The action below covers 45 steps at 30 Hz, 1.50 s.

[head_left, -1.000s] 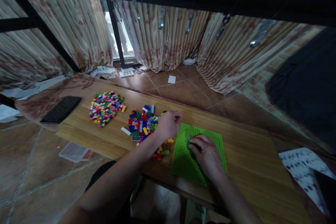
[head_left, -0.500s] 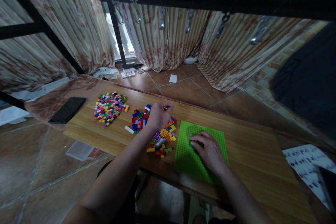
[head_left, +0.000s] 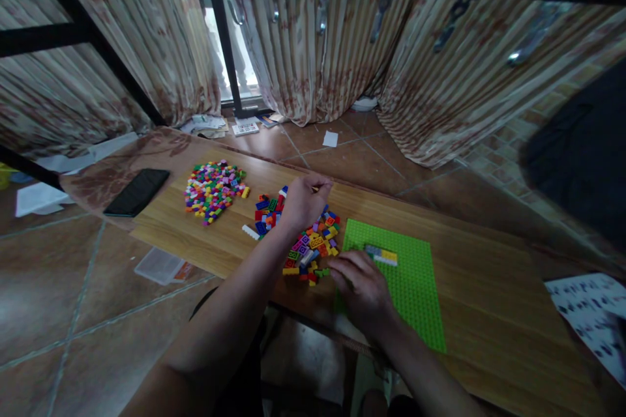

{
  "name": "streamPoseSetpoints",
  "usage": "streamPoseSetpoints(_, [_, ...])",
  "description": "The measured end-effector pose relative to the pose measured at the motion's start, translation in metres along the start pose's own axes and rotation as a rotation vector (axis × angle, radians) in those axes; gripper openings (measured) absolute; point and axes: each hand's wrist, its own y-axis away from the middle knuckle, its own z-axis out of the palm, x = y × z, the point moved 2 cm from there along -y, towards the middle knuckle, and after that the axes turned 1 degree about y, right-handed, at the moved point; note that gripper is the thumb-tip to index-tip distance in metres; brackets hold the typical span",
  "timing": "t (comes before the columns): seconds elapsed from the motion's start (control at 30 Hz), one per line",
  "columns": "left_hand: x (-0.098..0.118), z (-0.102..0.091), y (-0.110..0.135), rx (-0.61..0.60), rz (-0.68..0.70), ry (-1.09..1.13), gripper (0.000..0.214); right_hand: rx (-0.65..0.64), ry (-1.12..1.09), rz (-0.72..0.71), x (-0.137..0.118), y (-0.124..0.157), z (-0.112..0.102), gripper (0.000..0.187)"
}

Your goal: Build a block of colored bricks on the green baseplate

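My left hand (head_left: 307, 203) hovers over the pile of larger toy bricks (head_left: 317, 242), its fingers curled into a pinch; whatever they may hold is hidden. At the right edge of that pile is my right hand (head_left: 362, 285), fingertips pointing left beside a few green bricks (head_left: 321, 272), thumb and forefinger slightly apart with nothing seen between them. Part of my right hand and wrist covers the left side of the green baseplate (head_left: 413, 287). On the plate's upper part lies a short row of bricks (head_left: 382, 255) in grey-blue, yellow and white.
A heap of small mixed bricks (head_left: 214, 190) lies farther left on the wooden table (head_left: 489, 300). Beyond it rests a black phone (head_left: 137, 193). A printed sheet (head_left: 587, 313) is at the far right, and a clear plastic box (head_left: 159, 266) sits on the floor.
My right hand has left the bricks on the baseplate and moved left to the pile, uncovering the short row. My left hand keeps its pinch above the pile. The view has shifted slightly.
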Motion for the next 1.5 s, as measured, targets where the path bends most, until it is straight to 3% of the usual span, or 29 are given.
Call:
streamPoseSetpoints(0.2, [-0.001, -0.006, 0.0, 0.01, -0.006, 0.004, 0.02, -0.004, 0.025, -0.061, -0.02, 0.0, 0.018, 0.02])
streamPoseSetpoints(0.4, [0.0, -0.01, 0.001, 0.004, -0.039, 0.0, 0.019, -0.008, 0.109, -0.015, -0.025, 0.004, 0.032, 0.018])
streamPoseSetpoints(0.53, [0.001, -0.011, 0.0, 0.012, -0.036, 0.022, 0.02, 0.031, 0.071, -0.006, -0.018, 0.002, 0.034, 0.01])
streamPoseSetpoints(0.77, [0.001, -0.013, -0.001, 0.016, -0.07, 0.02, 0.02, 0.115, 0.047, -0.03, -0.02, -0.002, 0.031, 0.019])
streamPoseSetpoints(1.13, [0.002, -0.01, 0.0, -0.004, -0.017, 0.041, 0.02, -0.009, 0.141, -0.075, -0.041, -0.01, 0.05, 0.018])
streamPoseSetpoints(1.5, [0.003, -0.007, 0.002, -0.036, -0.006, 0.044, 0.02, 0.013, -0.089, -0.113, -0.048, -0.003, 0.031, 0.017])
